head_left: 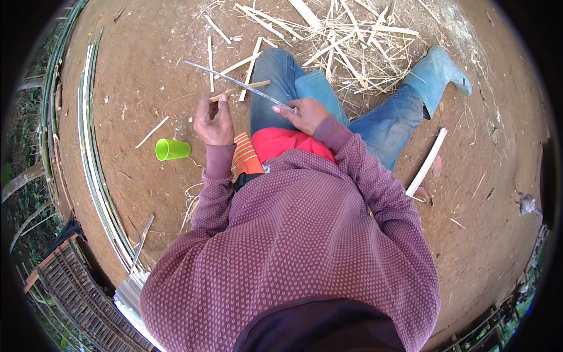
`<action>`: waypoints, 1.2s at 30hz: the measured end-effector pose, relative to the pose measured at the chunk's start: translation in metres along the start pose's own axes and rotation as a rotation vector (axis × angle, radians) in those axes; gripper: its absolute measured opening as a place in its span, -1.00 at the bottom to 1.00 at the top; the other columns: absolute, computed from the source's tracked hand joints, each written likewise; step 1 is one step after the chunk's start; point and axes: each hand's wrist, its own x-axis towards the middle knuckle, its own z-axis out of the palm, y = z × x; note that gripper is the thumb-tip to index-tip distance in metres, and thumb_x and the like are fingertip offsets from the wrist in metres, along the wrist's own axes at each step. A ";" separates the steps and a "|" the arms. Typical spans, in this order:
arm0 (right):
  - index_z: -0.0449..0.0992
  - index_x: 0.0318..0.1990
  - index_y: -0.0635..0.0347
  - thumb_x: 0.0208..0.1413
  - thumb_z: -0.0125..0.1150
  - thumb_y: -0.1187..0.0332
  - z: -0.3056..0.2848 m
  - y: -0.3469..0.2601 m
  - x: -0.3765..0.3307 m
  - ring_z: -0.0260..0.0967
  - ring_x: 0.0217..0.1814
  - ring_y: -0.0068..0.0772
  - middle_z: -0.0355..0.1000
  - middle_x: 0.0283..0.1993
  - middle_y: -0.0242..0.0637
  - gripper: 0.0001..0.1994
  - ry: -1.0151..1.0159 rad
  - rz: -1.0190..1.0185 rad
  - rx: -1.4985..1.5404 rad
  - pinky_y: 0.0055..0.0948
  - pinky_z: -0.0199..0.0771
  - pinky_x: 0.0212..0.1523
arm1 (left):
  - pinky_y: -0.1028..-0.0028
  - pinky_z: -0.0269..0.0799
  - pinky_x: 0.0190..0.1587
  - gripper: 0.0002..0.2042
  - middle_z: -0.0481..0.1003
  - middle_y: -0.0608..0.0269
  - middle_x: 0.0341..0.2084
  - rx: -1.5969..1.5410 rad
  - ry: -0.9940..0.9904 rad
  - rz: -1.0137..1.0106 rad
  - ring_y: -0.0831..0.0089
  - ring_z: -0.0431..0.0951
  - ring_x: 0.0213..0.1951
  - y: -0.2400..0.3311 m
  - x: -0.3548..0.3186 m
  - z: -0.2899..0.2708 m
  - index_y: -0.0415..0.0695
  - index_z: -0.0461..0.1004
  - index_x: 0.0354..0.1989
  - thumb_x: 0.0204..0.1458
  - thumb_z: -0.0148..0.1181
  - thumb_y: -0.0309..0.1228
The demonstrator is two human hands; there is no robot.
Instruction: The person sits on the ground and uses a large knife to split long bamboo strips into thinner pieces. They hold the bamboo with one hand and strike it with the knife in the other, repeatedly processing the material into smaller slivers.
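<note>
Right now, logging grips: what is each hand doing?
Left hand: closed on a short bamboo stick.
Right hand: closed on a long blade.

Dirt ground (146, 193) bears green cup (172, 149), bamboo scraps (346, 41).

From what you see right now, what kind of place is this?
Probably an outdoor yard where bamboo is worked by hand. The ground is bare brown earth, long split bamboo strips lie along its edge, and a heap of pale shavings and offcuts sits by the person's legs.
</note>
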 end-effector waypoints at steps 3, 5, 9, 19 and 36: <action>0.53 -0.40 0.31 0.05 -0.11 -0.23 -0.006 -0.018 -0.009 0.42 -0.49 -0.02 0.39 -0.63 -0.01 -0.35 0.014 -0.067 -0.206 -0.15 0.39 -0.41 | 0.65 0.37 -0.33 -0.89 0.51 0.23 -0.50 -0.046 0.061 0.031 0.63 0.48 -0.42 -0.005 0.000 0.003 -0.30 0.43 -0.31 0.06 0.10 -0.51; 0.53 -0.39 0.28 0.04 -0.10 -0.23 -0.005 -0.015 -0.008 0.43 -0.46 -0.02 0.41 -0.59 0.00 -0.37 0.003 -0.001 -0.169 -0.14 0.40 -0.39 | 0.66 0.35 -0.35 -0.89 0.52 0.23 -0.49 -0.012 0.041 0.071 0.65 0.46 -0.44 0.001 0.002 0.004 -0.31 0.43 -0.33 0.05 0.11 -0.50; 0.54 -0.39 0.25 0.04 -0.09 -0.22 -0.006 0.000 -0.002 0.43 -0.43 0.00 0.44 -0.54 -0.01 -0.39 0.021 0.065 -0.192 -0.13 0.41 -0.36 | 0.55 0.43 -0.35 -0.92 0.52 0.16 -0.50 0.012 0.052 0.013 0.55 0.52 -0.45 -0.007 0.004 0.009 -0.29 0.46 -0.37 0.00 0.13 -0.53; 0.53 -0.43 0.32 0.02 -0.04 -0.20 -0.008 0.029 0.004 0.40 -0.44 0.06 0.41 -0.56 0.05 -0.39 0.019 0.162 -0.214 -0.12 0.37 -0.35 | 0.57 0.41 -0.39 -0.94 0.46 0.21 -0.58 -0.022 0.089 0.001 0.56 0.48 -0.49 -0.004 0.010 0.009 -0.28 0.43 -0.43 -0.01 0.14 -0.53; 0.46 -0.58 0.31 -0.05 0.02 -0.26 -0.029 0.040 0.020 0.39 -0.65 -0.34 0.39 -0.64 -0.17 -0.35 -0.085 0.398 0.098 -0.38 0.42 -0.56 | 0.38 0.60 -0.23 -0.91 0.44 -0.02 -0.37 -0.775 0.635 -0.292 0.20 0.54 -0.28 -0.085 0.121 -0.045 -0.29 0.31 -0.33 0.04 0.05 -0.56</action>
